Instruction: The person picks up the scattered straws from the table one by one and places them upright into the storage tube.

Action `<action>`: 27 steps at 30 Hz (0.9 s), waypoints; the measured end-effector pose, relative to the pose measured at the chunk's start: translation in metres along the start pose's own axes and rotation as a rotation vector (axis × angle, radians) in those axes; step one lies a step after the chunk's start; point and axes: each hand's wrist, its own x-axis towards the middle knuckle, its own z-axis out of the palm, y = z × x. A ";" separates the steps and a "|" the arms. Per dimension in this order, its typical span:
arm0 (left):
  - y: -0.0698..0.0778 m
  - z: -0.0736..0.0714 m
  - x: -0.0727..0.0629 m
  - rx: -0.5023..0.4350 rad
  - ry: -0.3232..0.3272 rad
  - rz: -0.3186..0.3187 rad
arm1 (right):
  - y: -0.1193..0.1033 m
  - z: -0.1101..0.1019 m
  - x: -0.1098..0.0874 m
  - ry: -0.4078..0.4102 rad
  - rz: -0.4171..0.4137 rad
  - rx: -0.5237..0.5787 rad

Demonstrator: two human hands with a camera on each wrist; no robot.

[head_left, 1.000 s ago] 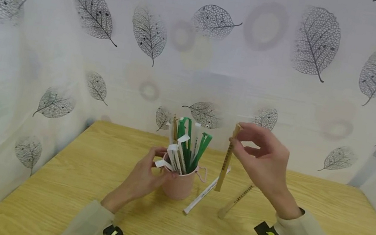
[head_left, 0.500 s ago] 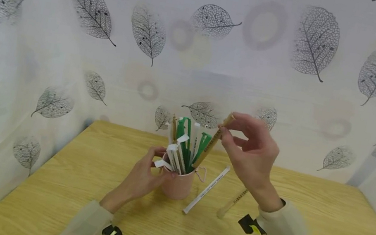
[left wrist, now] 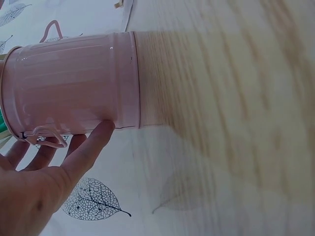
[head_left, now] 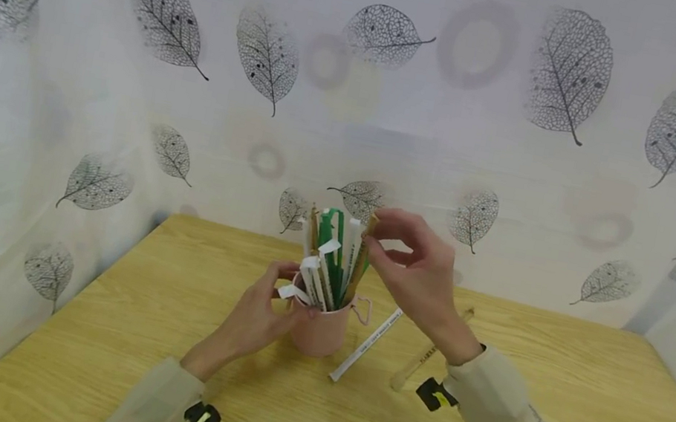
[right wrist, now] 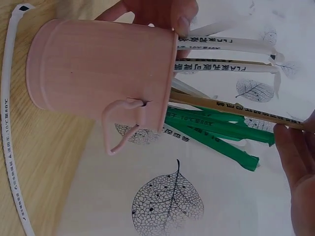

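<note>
A small pink metal bucket [head_left: 317, 336] with heart-shaped side handles stands upright on the table, holding several paper-wrapped straws in white, green [right wrist: 216, 129] and brown. My left hand [head_left: 256, 319] grips it near the rim, thumb in front and fingers behind. In the left wrist view, fingertips [left wrist: 101, 130] touch its side below a handle. My right hand [head_left: 418, 274] pinches the top of a brown wrapped straw [right wrist: 236, 108] between thumb and finger. That straw's lower end is inside the bucket, hidden by the wall, among the other straws.
On the wood-grain table [head_left: 117, 346] right of the bucket lies a white wrapped straw [head_left: 363, 347]. Farther right is another brown wrapped straw [head_left: 414, 368], partly under my right wrist. A leaf-print curtain [head_left: 398, 101] hangs behind the table.
My right hand has moved left with the brown straw, bringing it from above the table over to the bucket and lowering its bottom end inside. The left hand stays on the bucket.
</note>
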 end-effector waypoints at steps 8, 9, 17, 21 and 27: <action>0.000 0.000 0.001 0.008 -0.009 -0.010 | 0.010 0.003 -0.013 -0.029 0.020 -0.058; 0.001 0.000 0.001 0.005 -0.007 -0.008 | 0.011 0.003 -0.014 -0.035 0.019 -0.060; 0.001 0.001 0.000 0.000 0.002 -0.006 | 0.012 0.002 -0.020 -0.060 -0.068 -0.018; -0.001 0.001 0.000 0.000 -0.006 -0.025 | 0.011 0.001 -0.024 -0.064 -0.113 -0.021; 0.001 0.001 0.000 -0.009 -0.001 -0.018 | 0.012 0.002 -0.031 -0.087 -0.048 -0.065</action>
